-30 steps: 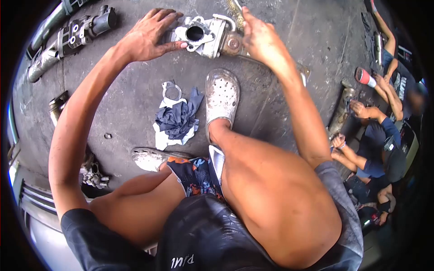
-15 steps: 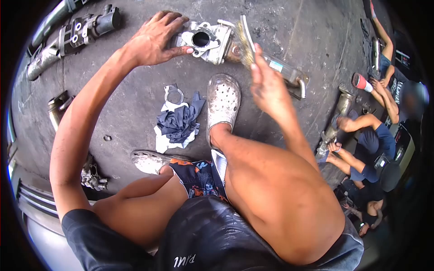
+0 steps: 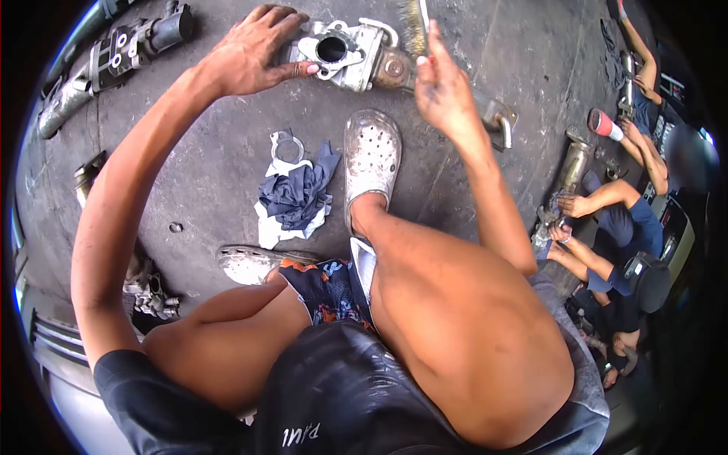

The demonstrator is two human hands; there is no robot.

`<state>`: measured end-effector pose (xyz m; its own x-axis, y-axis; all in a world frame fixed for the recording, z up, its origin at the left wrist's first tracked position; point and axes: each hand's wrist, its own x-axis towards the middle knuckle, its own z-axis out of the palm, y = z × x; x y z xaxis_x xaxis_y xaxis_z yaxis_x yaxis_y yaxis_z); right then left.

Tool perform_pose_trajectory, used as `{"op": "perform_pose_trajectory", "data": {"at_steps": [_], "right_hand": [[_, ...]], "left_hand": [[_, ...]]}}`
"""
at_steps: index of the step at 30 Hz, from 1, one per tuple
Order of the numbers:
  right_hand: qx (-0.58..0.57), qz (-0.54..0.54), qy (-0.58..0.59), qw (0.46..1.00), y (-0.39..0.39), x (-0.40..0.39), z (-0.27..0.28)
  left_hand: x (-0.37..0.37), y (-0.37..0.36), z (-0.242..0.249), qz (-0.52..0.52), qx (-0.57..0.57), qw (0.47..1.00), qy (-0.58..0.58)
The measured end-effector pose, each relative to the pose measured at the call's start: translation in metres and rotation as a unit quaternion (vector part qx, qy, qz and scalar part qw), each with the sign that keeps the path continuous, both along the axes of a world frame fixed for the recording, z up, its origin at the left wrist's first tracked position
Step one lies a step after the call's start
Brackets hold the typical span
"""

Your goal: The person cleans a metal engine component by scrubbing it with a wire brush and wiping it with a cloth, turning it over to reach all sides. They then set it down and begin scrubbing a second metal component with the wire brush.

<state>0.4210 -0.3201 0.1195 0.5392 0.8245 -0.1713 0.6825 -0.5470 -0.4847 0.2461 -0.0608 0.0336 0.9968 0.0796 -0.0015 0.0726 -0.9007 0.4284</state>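
Note:
A metal valve housing (image 3: 356, 67) with a round dark opening lies on the floor at the top of the view. It joins a long cooler body (image 3: 485, 106) with a bent pipe at its right end. My left hand (image 3: 262, 57) is closed around the housing's left end, thumb close to the opening. In my right hand (image 3: 446, 95) is a wire brush (image 3: 414, 30), its bristles facing left. The brush stands over the far side of the assembly, with its upper end at the frame's edge. My right hand covers part of the cooler body.
Rags (image 3: 297, 199) and a flat metal gasket (image 3: 287, 147) lie before my shoe (image 3: 372, 155). A small ring (image 3: 176, 227) sits left of them. More metal assemblies (image 3: 114, 64) rest at the upper left. Several people work at right around another metal assembly (image 3: 570, 168).
My right hand has carried the brush up and away from the joint beside the valve housing. My left hand keeps its hold, while the whole view has shifted slightly.

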Motion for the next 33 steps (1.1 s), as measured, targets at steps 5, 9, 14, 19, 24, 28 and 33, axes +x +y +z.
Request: {"op": "perform_pose_trajectory", "data": {"at_steps": [5,9,14,19,24,28,33], "right_hand": [[-0.096,-0.12,0.032,0.988,-0.033,-0.062,0.021],[0.008,-0.046,0.032,0.998,-0.014,-0.024,-0.013],[0.066,-0.055,-0.058,0.995,-0.049,-0.065,-0.026],[0.034,-0.131,0.087,0.987,-0.004,-0.012,-0.015],[0.032,-0.12,0.027,0.992,-0.05,-0.072,-0.018],[0.03,-0.224,0.236,0.945,0.002,-0.012,-0.011],[-0.023,-0.116,0.003,0.993,-0.043,-0.066,-0.013]], "left_hand": [[-0.001,-0.003,-0.008,0.022,0.004,1.0,-0.016],[-0.002,0.001,-0.007,-0.004,-0.01,0.999,-0.043],[-0.002,-0.002,-0.008,0.029,0.023,0.999,-0.017],[-0.001,0.003,0.002,-0.001,-0.056,0.998,-0.01],[-0.002,-0.004,-0.001,0.028,-0.015,0.999,-0.027],[-0.004,-0.007,-0.005,0.018,-0.027,0.999,-0.008],[-0.001,-0.003,0.007,0.034,-0.032,0.999,0.004]]}}
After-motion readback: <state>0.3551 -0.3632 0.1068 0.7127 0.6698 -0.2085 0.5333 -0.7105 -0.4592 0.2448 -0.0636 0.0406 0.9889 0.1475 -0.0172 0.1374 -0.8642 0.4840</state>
